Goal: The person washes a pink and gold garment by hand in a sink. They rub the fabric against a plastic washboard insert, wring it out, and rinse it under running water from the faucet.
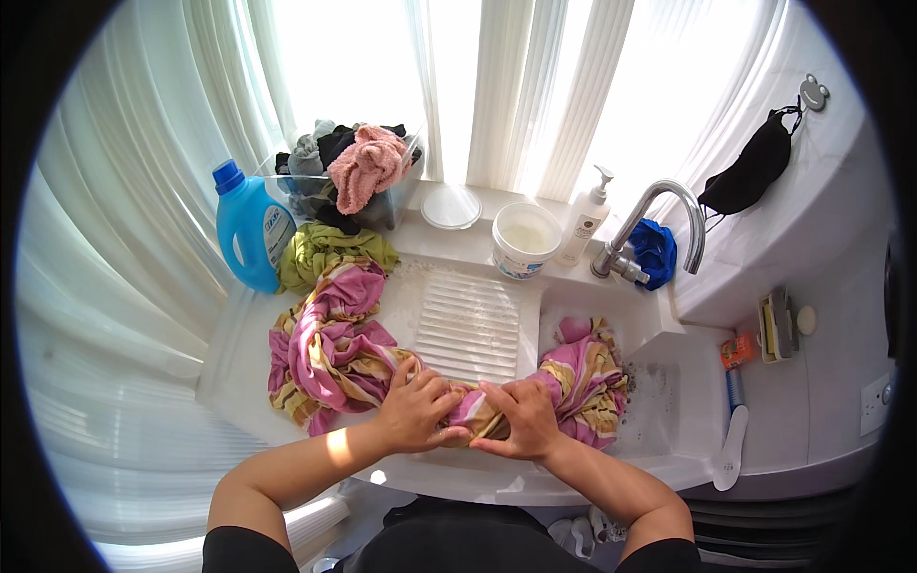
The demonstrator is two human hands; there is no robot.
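Observation:
A long pink and yellow striped cloth [330,353] is bunched in a rope across the white laundry sink [244,329]. One end is heaped on the left ledge. The other bunch hangs into the basin [659,401] at the right, which holds some water and suds. My left hand [418,413] is wrapped round the narrow middle of the cloth, near the front edge. Close beside it, my right hand [522,418] grips the same stretch, thumb and fingers round the fabric. Behind both hands lies the ridged washboard [466,320], wet with a little foam.
A blue detergent bottle [250,229], green cloth [334,253] and clothes-filled clear bin [387,205] stand back left. Behind the washboard are a round lid [451,207], white tub [525,239] and pump bottle [585,220]. The faucet [659,215] arches back right; a white brush [732,449] lies right.

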